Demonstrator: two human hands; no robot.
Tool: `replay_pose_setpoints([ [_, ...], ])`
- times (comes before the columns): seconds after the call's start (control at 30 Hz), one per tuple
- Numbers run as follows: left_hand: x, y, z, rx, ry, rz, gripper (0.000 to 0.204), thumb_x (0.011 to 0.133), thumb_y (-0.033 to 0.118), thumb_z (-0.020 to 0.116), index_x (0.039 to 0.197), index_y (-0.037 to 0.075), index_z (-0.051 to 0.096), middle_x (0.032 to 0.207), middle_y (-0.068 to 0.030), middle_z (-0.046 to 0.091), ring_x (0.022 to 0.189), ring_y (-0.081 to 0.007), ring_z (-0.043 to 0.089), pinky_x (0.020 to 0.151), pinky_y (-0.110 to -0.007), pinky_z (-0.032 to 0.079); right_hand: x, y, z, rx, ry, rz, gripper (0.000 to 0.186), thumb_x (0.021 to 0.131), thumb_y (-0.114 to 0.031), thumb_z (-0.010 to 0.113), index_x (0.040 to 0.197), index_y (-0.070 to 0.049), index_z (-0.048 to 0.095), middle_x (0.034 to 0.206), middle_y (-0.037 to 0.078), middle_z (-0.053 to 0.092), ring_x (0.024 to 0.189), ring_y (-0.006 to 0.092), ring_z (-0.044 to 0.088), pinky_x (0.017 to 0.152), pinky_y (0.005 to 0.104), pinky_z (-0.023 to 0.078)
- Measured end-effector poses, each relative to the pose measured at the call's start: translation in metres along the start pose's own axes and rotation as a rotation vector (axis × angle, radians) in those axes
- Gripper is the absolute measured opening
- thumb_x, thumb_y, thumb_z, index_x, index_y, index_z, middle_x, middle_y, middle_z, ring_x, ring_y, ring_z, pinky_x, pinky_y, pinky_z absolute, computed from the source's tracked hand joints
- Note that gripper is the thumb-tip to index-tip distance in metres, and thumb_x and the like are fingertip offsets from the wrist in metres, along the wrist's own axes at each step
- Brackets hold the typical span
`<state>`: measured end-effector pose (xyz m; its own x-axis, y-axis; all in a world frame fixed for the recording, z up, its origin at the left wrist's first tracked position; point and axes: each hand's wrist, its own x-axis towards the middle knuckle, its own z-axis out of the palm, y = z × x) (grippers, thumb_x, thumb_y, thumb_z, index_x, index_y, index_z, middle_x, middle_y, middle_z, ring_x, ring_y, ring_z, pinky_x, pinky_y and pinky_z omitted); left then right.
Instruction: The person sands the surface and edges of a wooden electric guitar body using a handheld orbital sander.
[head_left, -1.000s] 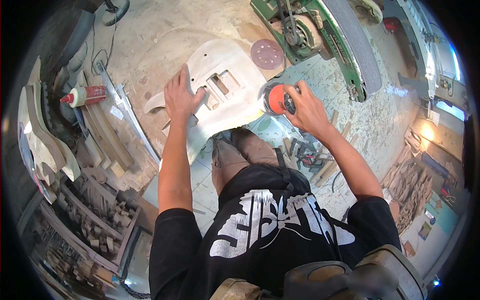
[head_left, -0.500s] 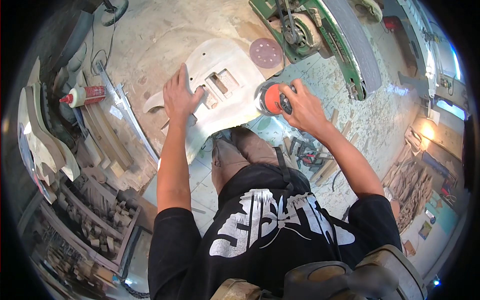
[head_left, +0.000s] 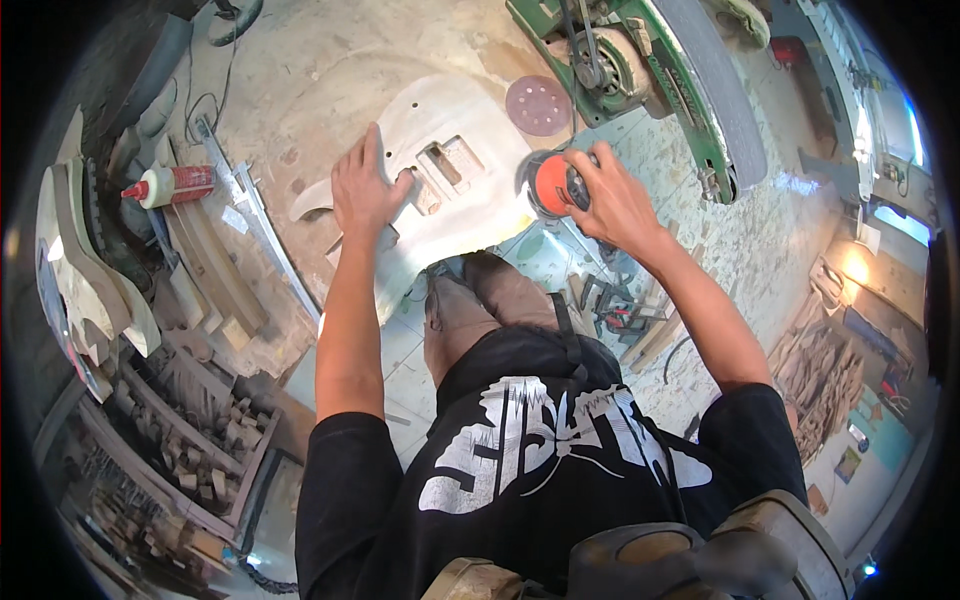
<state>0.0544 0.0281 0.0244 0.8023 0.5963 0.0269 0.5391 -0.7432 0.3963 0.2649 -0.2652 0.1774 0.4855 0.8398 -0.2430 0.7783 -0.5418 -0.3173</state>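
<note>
Left hand: palm down, flattened, fingers extended and close together, thumb spread toward the cavities. Presses on the left part of the electric guitar body; grips nothing that can be seen.

Right hand: curled over the top of an orange-and-black orbital sander, fingers bent round the housing, a closed hold. Sander at the right edge of the guitar body, tilted, its pad side turned toward that edge; whether the pad touches cannot be told for certain.

Guitar body: lies on the workbench, its near edge toward the person's legs. Bare, pale wood, rounded outline; a curved horn shows left of the left hand. Rectangular cavities cut near the middle, further routing beside the left thumb. Two small dark holes toward the far left side. Yellowish tint along the near right edge.

Around the guitar body: perforated sanding disc, dull mauve, just beyond its far right edge; green belt sanding machine farther right; white squeeze bottle with red cap, well to the left.

Markings: bottle label red, print too small to read. Black T-shirt, nearer the wearer than the guitar body, bears large white stylised lettering.
</note>
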Motion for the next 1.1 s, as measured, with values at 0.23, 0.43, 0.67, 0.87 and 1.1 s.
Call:
replay_pose_setpoints([
  [0.23,0.003,0.001,0.000,-0.019,0.051,0.027,0.099,0.079,0.043,0.077,0.165,0.010,0.043,0.147,-0.0188,0.062,0.133,-0.0373,0.058,0.117,-0.049,0.041,0.000,0.022,0.000,-0.039,-0.037,0.070,0.066,0.084,-0.019,0.087,0.141,-0.016,0.054,0.123,0.020,0.053,0.111,0.0469,0.066,0.086,0.0568,0.058],
  [0.43,-0.001,-0.002,-0.001,0.007,0.024,0.009,0.099,0.079,0.043,0.078,0.166,0.011,0.042,0.146,-0.0180,0.063,0.132,-0.0369,0.058,0.117,-0.049,0.041,0.017,0.000,-0.006,-0.045,-0.019,-0.017,0.066,0.082,-0.021,0.088,0.139,-0.017,0.055,0.123,0.019,0.054,0.111,0.0476,0.066,0.087,0.0563,0.057],
  [0.67,0.001,0.001,0.000,0.010,0.027,0.012,0.100,0.079,0.044,0.078,0.166,0.011,0.042,0.145,-0.0176,0.063,0.132,-0.0363,0.058,0.117,-0.049,0.041,0.019,0.023,-0.004,-0.020,-0.026,0.059,0.069,0.083,-0.019,0.088,0.142,-0.018,0.052,0.129,0.021,0.052,0.114,0.0480,0.067,0.088,0.0583,0.059],
  [0.87,0.000,0.000,-0.001,0.011,0.013,0.000,0.100,0.078,0.044,0.078,0.166,0.011,0.042,0.145,-0.0176,0.063,0.132,-0.0359,0.058,0.117,-0.049,0.041,0.021,0.015,-0.002,-0.037,-0.022,-0.010,0.068,0.083,-0.017,0.087,0.141,-0.016,0.052,0.128,0.023,0.052,0.110,0.0499,0.067,0.086,0.0588,0.058],
  [1.1,0.000,0.000,-0.001,0.008,0.015,-0.003,0.100,0.078,0.044,0.077,0.166,0.011,0.042,0.145,-0.0180,0.063,0.132,-0.0365,0.058,0.117,-0.049,0.041,0.024,0.011,-0.002,-0.023,-0.007,0.014,0.064,0.084,-0.018,0.086,0.139,-0.015,0.054,0.127,0.023,0.052,0.109,0.0510,0.067,0.086,0.0601,0.057],
])
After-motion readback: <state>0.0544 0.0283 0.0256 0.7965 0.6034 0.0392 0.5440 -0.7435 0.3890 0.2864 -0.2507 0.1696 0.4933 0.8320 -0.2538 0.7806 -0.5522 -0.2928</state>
